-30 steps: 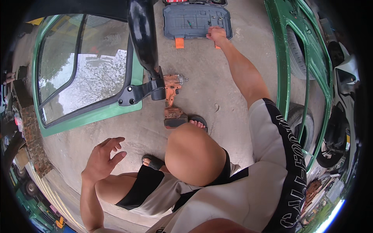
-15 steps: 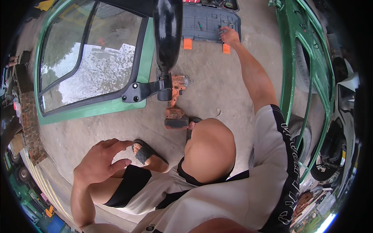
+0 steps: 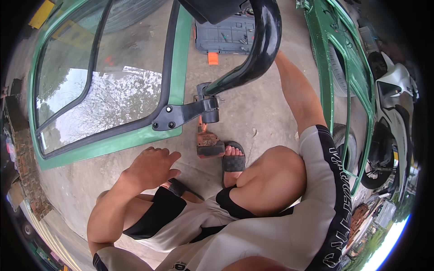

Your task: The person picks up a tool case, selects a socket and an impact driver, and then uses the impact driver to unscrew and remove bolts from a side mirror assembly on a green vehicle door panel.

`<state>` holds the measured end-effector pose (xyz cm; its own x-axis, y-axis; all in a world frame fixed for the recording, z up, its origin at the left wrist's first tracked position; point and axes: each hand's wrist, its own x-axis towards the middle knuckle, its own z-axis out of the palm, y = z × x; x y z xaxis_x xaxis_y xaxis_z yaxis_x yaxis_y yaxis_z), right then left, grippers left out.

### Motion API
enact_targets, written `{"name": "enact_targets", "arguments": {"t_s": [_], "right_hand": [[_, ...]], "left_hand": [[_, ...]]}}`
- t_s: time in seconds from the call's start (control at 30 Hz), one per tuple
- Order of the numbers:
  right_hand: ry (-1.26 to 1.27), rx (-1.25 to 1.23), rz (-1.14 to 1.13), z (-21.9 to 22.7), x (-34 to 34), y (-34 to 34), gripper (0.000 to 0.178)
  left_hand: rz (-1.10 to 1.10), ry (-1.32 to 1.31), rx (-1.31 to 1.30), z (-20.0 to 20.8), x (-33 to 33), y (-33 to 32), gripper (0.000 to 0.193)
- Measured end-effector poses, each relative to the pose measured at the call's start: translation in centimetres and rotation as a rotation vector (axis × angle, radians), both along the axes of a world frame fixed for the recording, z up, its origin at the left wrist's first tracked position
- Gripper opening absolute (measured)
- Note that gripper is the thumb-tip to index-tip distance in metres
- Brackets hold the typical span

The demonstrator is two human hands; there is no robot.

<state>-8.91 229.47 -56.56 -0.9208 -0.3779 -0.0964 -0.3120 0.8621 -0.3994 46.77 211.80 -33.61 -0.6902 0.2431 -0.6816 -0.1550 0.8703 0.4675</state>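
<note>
I am squatting on a concrete floor. My left hand [image 3: 151, 167] hovers open above my left sandal [image 3: 181, 187], fingers apart and holding nothing. My right forearm [image 3: 296, 92] stretches forward toward a grey tool case [image 3: 224, 38] with an orange latch [image 3: 212, 58]. The right hand itself is hidden behind a curved black mirror arm [image 3: 257, 58]. An orange-and-black cordless drill [image 3: 205, 140] lies just in front of my right sandal [image 3: 233, 158].
A green vehicle door [image 3: 113, 140] with a window pane lies flat on the left, and a black bracket [image 3: 181, 115] joins it to the mirror arm. A green vehicle frame [image 3: 334, 67] and a white motorcycle [image 3: 389, 99] stand on the right. Bricks [image 3: 25, 180] line the left edge.
The view has moved closer to the door and mirror arm, which now covers my right hand at the tool case. My left hand has risen from beside my knee to above my left foot.
</note>
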Motion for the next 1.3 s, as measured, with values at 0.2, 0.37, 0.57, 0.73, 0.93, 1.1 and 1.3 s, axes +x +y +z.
{"name": "enact_targets", "arguments": {"t_s": [0.2, 0.37, 0.57, 0.73, 0.93, 1.1, 1.3], "right_hand": [[-0.421, 0.065, 0.403, 6.4, -4.0, -0.3, 0.033], [-0.183, 0.201, 0.618, 9.4, -5.6, -2.6, 0.04], [-0.362, 0.364, 0.661, 3.9, -0.5, -4.8, 0.037], [-0.541, 0.511, 0.685, 3.5, 5.3, -5.3, 0.036], [-0.349, 0.358, 0.694, 4.3, 8.2, -5.1, 0.028], [-0.287, 0.142, 0.781, 6.8, 12.1, -6.2, 0.033], [-0.825, 0.089, 0.817, 16.8, 19.3, -9.3, 0.044]], "left_hand": [[-0.001, 0.094, 0.051, 0.4, 0.2, -0.9, 0.045], [-0.021, 0.103, 0.088, 1.0, -0.5, -0.6, 0.044], [0.069, 0.103, 0.117, 2.7, -0.2, 0.2, 0.046], [0.033, 0.142, 0.102, 3.0, 2.1, 0.0, 0.046], [-0.015, 0.106, 0.055, 3.0, 2.4, 0.6, 0.048], [-0.004, 0.214, 0.118, 2.9, 3.0, 0.8, 0.049], [0.087, 0.201, 0.11, 3.1, 2.9, -0.3, 0.043]]}}
